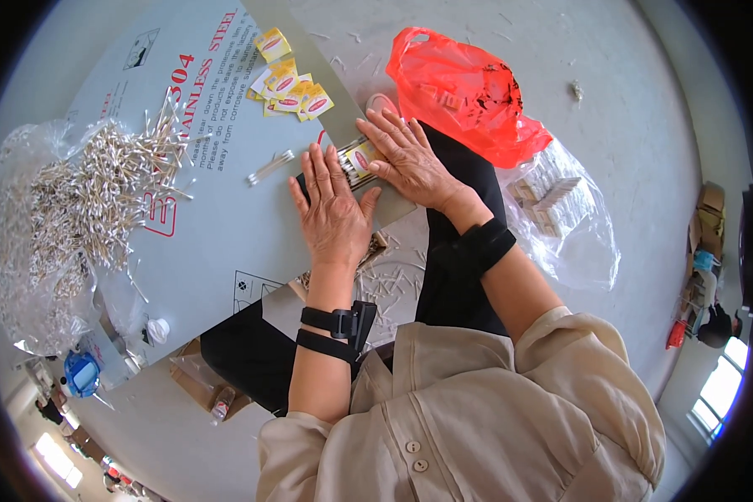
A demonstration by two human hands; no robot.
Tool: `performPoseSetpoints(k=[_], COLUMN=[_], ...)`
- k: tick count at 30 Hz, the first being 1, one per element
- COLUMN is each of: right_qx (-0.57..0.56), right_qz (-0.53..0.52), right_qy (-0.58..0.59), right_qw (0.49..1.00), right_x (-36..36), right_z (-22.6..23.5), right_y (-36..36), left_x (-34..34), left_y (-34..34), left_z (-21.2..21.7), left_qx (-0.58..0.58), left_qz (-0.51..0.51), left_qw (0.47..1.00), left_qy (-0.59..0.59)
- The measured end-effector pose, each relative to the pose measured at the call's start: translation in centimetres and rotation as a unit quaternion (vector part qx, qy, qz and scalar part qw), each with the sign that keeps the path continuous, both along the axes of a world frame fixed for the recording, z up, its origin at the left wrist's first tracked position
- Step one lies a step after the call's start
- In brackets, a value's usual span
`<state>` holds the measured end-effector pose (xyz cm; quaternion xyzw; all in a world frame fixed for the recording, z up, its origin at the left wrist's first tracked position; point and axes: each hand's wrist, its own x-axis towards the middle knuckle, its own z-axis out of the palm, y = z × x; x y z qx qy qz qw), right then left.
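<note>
At the right edge of the table, both my hands lie flat around a small clear pack of cotton swabs (349,158) with a yellow and white label card (362,157). My left hand (333,213) covers the pack's left end, fingers stretched out and pointing away from me. Across its right end rests my right hand (412,161), its fingers extended. Just left of my left hand a few loose cotton swabs (270,167) lie on the table. Farther off is a small heap of yellow and white label cards (289,90).
A big pile of cotton swabs (100,192) spills from a clear plastic bag (12,217) on the table's left (201,243). To the right, a red plastic bag (456,92) lies beside a clear bag of white packs (552,197). Swabs litter the floor (397,289).
</note>
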<state>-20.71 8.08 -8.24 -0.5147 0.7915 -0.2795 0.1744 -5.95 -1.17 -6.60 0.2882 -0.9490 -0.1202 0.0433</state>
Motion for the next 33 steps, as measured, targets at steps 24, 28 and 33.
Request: performPoseSetpoints(k=[24,28,33], right_qx=[-0.210,-0.232,-0.224], right_qz=[-0.286,-0.462,-0.438], right_qy=[-0.039,-0.538,-0.700], right_qw=[0.934,0.665,0.518], right_x=[0.0,0.8,1.2], right_z=[0.2,-1.1,-0.7], right_y=[0.7,1.4,0.2], left_x=[-0.1,-1.2,-1.0], left_y=[-0.4,-0.1,0.3], left_z=[-0.5,-0.6,-0.9], left_qx=[0.304,0.357,0.320], left_qz=[0.102,0.134,0.137], left_qw=[0.856,0.791,0.802], left_qy=[0.406,0.479,0.486])
